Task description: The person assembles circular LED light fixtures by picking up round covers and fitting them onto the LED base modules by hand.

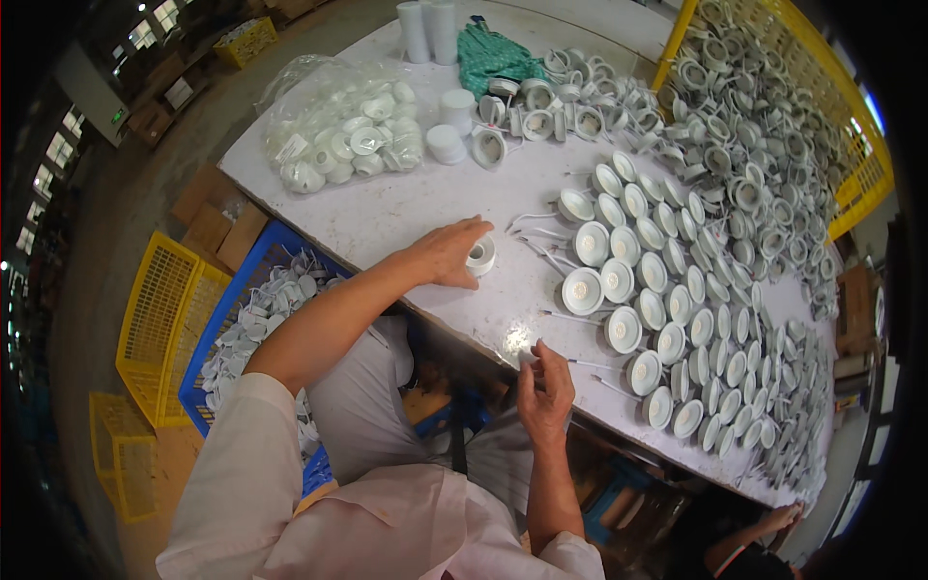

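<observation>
On the pale worktop [372,217], near its front edge, the left hand [456,255] clasps a white ring [484,262]. The right hand [546,391] meets that edge, grip unclear. White cups [623,330] crowd the right end; a yellow crate [147,309] stands off the left.

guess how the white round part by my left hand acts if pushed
The white round part looks stiff, given its smooth circular rim. With its opening facing up, it would probably slide first; tipped onto its round side, it might roll.
</observation>
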{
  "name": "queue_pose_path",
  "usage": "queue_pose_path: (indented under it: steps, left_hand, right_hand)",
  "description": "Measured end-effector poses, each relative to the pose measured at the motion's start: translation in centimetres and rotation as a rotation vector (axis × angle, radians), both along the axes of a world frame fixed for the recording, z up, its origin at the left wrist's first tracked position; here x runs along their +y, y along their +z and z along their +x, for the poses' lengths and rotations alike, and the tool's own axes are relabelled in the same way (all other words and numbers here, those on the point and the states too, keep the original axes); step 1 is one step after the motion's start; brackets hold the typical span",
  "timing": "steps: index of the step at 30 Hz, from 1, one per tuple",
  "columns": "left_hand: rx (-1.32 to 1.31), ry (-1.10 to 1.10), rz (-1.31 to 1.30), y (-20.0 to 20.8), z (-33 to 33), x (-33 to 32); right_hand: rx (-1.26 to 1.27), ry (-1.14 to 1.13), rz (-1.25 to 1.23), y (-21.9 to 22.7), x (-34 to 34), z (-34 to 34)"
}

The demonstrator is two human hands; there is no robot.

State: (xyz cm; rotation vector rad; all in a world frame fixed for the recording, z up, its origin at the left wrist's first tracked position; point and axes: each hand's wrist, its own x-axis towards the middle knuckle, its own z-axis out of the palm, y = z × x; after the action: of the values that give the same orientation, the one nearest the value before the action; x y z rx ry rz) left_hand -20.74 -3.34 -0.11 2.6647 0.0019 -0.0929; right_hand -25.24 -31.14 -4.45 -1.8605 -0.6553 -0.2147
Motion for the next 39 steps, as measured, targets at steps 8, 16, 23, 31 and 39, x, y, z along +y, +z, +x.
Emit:
queue_pose_path:
  steps: [8, 16, 23, 31, 39]
  left_hand:
    - [-0.033, -0.011, 0.010, -1.5, 0.5, -0.2]
    - [0.095, -0.019, 0.040, 1.5, -0.1, 0.5]
    - [-0.041, 0.109, -0.044, 5.9, 6.8, 3.8]
    - [-0.346, -0.049, 0.662, 0.4, 17.3, 9.1]
    - [-0.525, 0.032, 0.448, 1.9, 16.7, 9.0]
  right_hand:
    - [-0.009, -0.014, -0.024, -0.1, 0.2, 0.4]
    - [-0.020, -0.023, -0.029, -0.5, -0.2, 1.1]
    - [-0.022, -0.024, 0.020, -1.1, -0.5, 1.2]
    - [-0.100, 0.041, -0.006, -1.1, -0.5, 1.7]
    - [-0.064, 0.037, 0.007, -0.8, -0.5, 1.5]
